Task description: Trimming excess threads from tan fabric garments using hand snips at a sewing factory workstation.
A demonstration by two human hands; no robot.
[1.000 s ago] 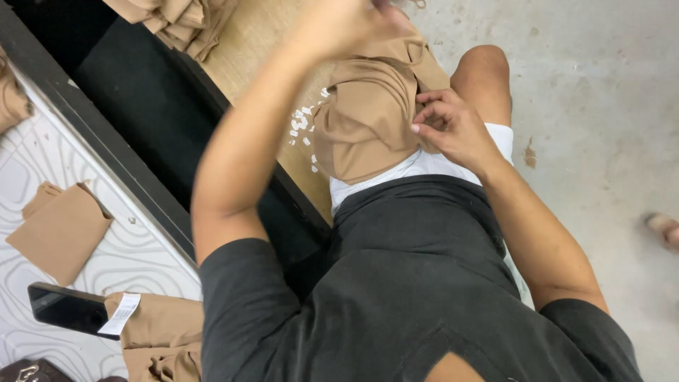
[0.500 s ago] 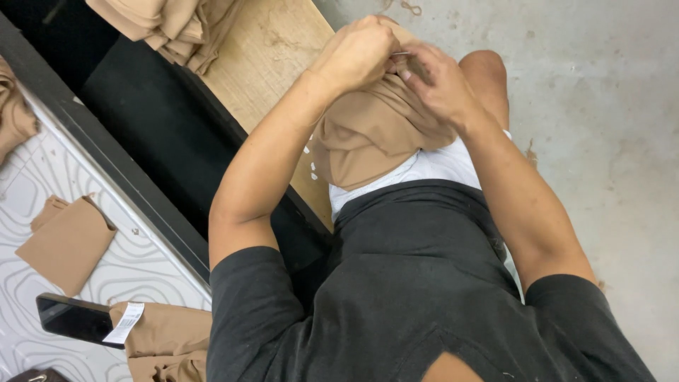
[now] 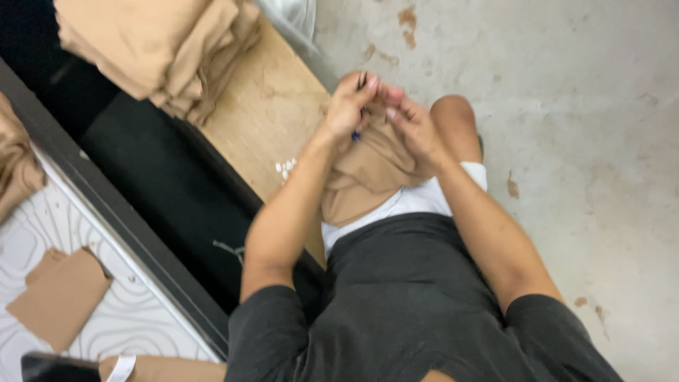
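Between my hands sits a tan cloth (image 3: 368, 173); left hand (image 3: 346, 106) pinches a small dark tool, right hand (image 3: 414, 127) grips the cloth's top edge.

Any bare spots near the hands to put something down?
Bare wooden board between the stack of tan cloth and the left hand. Open concrete floor beyond the right hand. Crowded at the lap: both hands meet over the tan cloth there.

Head camera, single view, looking steeply down.
Worn on the person's head; faces down over torso and lap, near both hands (image 3: 382, 117), with bench (image 3: 265, 117) at left, floor (image 3: 580, 141) at right.
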